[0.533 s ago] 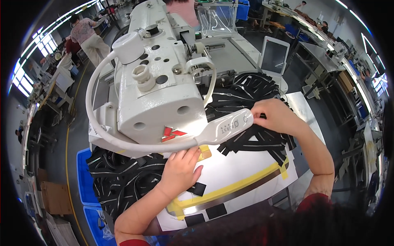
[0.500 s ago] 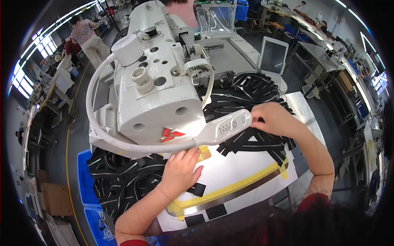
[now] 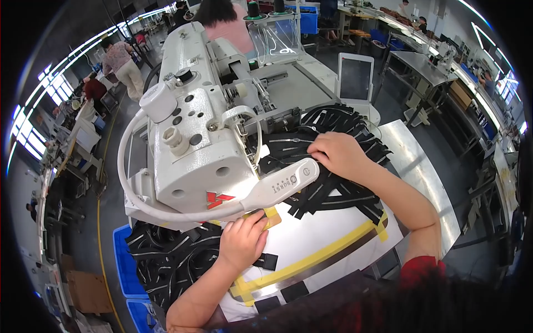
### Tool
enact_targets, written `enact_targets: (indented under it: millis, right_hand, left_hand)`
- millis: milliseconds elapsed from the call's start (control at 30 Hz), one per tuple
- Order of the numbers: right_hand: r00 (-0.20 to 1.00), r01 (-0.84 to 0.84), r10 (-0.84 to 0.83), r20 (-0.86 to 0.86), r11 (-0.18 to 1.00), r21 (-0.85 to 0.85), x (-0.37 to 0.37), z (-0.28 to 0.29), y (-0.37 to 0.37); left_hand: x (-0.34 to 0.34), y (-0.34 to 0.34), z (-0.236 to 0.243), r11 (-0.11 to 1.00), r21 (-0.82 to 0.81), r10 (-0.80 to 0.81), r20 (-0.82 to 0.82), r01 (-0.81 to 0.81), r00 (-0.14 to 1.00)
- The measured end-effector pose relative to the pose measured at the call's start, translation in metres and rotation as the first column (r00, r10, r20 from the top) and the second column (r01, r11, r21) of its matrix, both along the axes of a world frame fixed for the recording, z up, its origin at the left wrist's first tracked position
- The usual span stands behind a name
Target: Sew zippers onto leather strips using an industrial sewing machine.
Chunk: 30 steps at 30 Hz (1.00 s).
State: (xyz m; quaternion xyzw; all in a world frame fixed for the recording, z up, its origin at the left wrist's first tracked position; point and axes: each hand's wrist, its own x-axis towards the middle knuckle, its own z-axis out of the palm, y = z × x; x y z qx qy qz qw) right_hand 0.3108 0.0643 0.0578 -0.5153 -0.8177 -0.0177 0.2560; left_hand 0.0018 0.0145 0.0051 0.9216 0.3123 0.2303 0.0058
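Observation:
My right hand [image 3: 341,155] is over the heap of black zipper strips [image 3: 333,191] right of the sewing machine head. Its fingers are curled, with thumb and forefinger closed on a black zipper strip [image 3: 291,141]; part of the grip is hidden. My left hand [image 3: 243,240] rests low beside the machine's front, fingers bent and pressed together by a patch of yellow tape [image 3: 272,218]. What those fingers hold, if anything, I cannot make out. A small black tab [image 3: 269,262] lies just below that hand. Above it, the white sewing machine [image 3: 208,158] hides the needle area.
A white lamp-like paddle [image 3: 283,186] on a cable juts between my hands. More black strips [image 3: 172,255] heap at left, above a blue bin [image 3: 125,266]. Yellow tape [image 3: 327,252] borders the white work surface. A grey screen [image 3: 355,77] stands behind; other people work farther back.
My right hand has gone from beside the paddle's tip to farther left and back, over the strips. The left hand stays beside the machine's front. The whole view has shifted slightly.

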Motion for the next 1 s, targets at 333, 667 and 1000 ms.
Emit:
enact_targets:
  millis: [333, 667, 1000]
  right_hand:
    - [0.979, 0.006, -0.026, 0.204, 0.995, 0.098, -0.028, -0.013, 0.041]
    - [0.388, -0.037, -0.135, -0.912, 0.986, -0.161, 0.018, 0.017, 0.01]
    - [0.921, -0.316, 0.187, -0.34, 0.871, -0.377, -0.043, -0.004, -0.034]
  left_hand:
    - [-0.004, -0.004, 0.0, 0.998, 0.048, -0.045, 0.049, 0.043, 0.998]
    - [0.0, -0.006, -0.006, 0.996, 0.046, -0.074, 0.095, 0.07, 0.993]
    - [-0.002, -0.004, -0.003, 0.999, 0.031, -0.02, 0.108, 0.017, 0.994]
